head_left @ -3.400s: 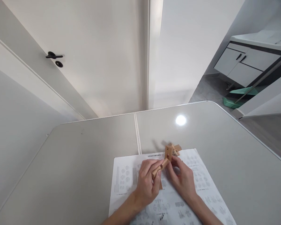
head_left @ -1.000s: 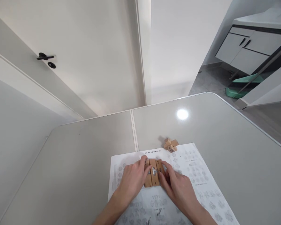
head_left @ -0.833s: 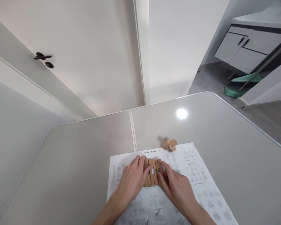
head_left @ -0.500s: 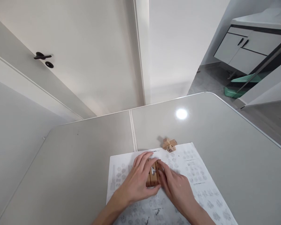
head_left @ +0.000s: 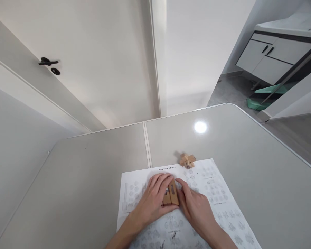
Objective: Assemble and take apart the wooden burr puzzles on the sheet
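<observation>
My left hand (head_left: pixel 154 195) wraps round a brown wooden block puzzle (head_left: pixel 174 193), fingers over its far edge and thumb along its near edge. Slots and gaps show between the pieces of this puzzle. At its right side is my right hand (head_left: pixel 197 205), the index fingertip by the far right corner and the other fingers bent against the side, partly hidden. Both hands rest over a white printed sheet (head_left: pixel 223 211) covered with small grey diagrams. Beyond them, a cross-shaped wooden burr puzzle (head_left: pixel 187 160) sits at the sheet's far edge.
The grey table (head_left: pixel 98 176) has a pale seam (head_left: pixel 147 143) running away from me and a light rim. Behind it stand a white door with a black handle (head_left: pixel 48 62) and a wall. A white cabinet (head_left: pixel 272 57) and a green object (head_left: pixel 259 103) are at the far right.
My left fingers have come down lower over the puzzle's far side. More of the right-hand piece and its slot shows now, as my right fingers have shifted slightly off its top.
</observation>
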The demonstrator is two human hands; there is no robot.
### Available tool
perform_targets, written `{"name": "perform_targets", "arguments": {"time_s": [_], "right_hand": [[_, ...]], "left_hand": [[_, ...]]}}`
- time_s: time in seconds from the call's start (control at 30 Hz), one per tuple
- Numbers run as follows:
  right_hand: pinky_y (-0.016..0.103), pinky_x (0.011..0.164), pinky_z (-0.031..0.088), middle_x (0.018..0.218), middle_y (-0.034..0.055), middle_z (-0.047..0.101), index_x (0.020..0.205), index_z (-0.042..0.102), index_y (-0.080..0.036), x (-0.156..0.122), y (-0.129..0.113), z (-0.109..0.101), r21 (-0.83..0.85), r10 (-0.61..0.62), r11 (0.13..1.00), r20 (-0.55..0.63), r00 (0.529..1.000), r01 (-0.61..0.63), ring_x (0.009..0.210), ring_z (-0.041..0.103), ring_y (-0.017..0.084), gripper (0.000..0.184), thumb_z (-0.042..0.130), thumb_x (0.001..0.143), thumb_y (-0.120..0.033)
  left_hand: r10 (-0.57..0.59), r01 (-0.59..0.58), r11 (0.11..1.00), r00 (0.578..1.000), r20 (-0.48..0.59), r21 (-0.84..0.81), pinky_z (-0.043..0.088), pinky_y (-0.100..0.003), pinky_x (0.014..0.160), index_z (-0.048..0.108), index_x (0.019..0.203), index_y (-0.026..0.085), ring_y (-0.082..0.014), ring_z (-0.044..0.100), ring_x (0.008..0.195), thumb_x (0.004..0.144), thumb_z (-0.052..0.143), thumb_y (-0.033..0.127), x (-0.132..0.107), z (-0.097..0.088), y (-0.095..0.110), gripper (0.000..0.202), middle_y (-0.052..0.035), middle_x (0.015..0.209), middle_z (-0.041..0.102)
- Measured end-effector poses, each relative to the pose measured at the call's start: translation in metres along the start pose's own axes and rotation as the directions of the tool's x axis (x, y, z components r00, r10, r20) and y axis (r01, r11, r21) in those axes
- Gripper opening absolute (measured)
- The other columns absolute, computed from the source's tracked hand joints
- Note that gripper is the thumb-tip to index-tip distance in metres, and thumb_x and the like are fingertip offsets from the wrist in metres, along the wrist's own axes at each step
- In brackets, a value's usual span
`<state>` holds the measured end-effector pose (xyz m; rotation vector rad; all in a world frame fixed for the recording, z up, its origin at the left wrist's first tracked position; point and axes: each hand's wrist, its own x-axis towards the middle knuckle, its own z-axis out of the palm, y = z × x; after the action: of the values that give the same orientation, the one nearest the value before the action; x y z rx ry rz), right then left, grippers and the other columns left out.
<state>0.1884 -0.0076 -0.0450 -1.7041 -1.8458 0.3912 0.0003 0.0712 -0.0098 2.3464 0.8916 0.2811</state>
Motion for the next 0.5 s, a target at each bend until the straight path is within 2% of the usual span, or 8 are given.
{"name": "perform_targets", "arguments": {"time_s": [0.13,0.27,0.4,0.5], "right_hand": [[0.025,0.047,0.037,0.066,0.0000,0.068,0.140,0.049,-0.016,-0.002,0.001,0.001,0.045,0.011,0.999,0.013,1.000,-0.011,0.050,0.065,0.018,0.035,0.029,0.114,-0.030],[0.024,0.046,0.039,0.068,-0.0004,0.070,0.140,0.048,-0.016,-0.001,0.001,0.000,0.063,0.012,0.998,0.022,1.000,-0.013,0.050,0.066,0.017,0.034,0.032,0.113,-0.030],[0.025,0.048,0.042,0.070,-0.0015,0.070,0.137,0.050,-0.017,0.000,0.000,-0.004,0.091,0.005,0.996,0.017,1.000,-0.007,0.051,0.065,0.017,0.031,0.035,0.112,-0.030],[0.025,0.048,0.042,0.069,-0.0030,0.069,0.134,0.051,-0.018,0.001,0.001,-0.005,0.100,-0.007,0.995,0.017,1.000,0.005,0.049,0.063,0.016,0.029,0.036,0.111,-0.030]], "left_hand": [[-0.081,0.088,0.993,0.993,-0.090,0.079,0.044,-0.056,0.120,0.031,0.162,0.035,-0.0346,0.044,0.147,0.091,0.078,0.045,-0.018,-0.008,-0.017,0.086,-0.0108,0.159,0.049],[-0.158,0.191,0.969,0.966,-0.206,0.153,0.045,-0.054,0.120,0.034,0.161,0.034,-0.0343,0.047,0.145,0.096,0.072,0.043,-0.037,-0.021,-0.038,0.076,-0.0108,0.156,0.050],[-0.180,0.242,0.944,0.947,-0.268,0.222,0.045,-0.055,0.119,0.043,0.155,0.035,-0.0339,0.047,0.144,0.097,0.069,0.038,-0.054,-0.033,-0.056,0.063,-0.0083,0.156,0.051],[-0.189,0.264,0.934,0.937,-0.293,0.240,0.046,-0.055,0.118,0.052,0.148,0.036,-0.0336,0.046,0.143,0.100,0.065,0.038,-0.062,-0.038,-0.063,0.049,-0.0061,0.157,0.048]]}}
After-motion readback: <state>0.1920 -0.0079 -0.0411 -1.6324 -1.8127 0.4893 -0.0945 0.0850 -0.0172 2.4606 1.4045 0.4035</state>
